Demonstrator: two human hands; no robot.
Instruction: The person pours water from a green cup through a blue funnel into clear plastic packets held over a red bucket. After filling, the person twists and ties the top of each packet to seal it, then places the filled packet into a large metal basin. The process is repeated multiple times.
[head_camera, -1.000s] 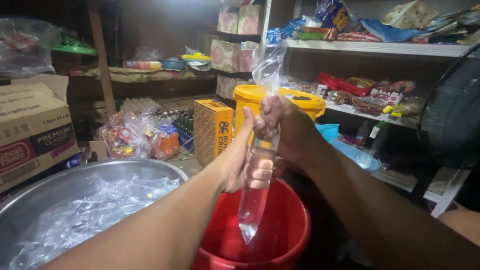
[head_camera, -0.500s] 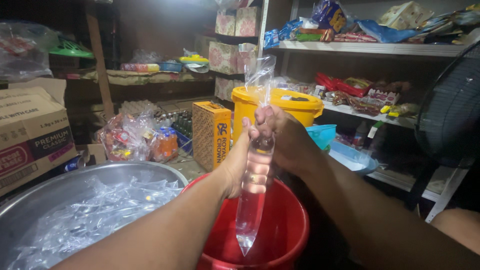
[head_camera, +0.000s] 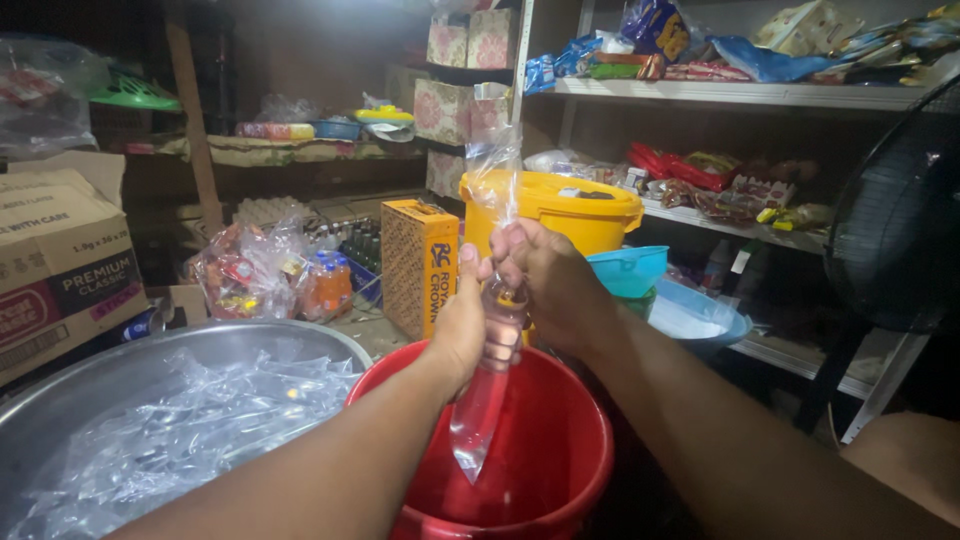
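Cluttered shop shelves (head_camera: 740, 95) stand behind us; our left hand (head_camera: 460, 325) and right hand (head_camera: 550, 285) clamp together on a narrow water-filled plastic bag (head_camera: 480, 400) hanging over the red bucket (head_camera: 570, 470), beside a metal basin (head_camera: 120, 370).

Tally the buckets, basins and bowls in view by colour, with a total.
Red: 1, the red bucket below the filled plastic bag that the left hand and right hand grip.
Yellow: 1, the lidded yellow bucket.
Silver: 1, the metal basin.
Blue: 2, the teal bowl and pale blue basin.
Total: 5.
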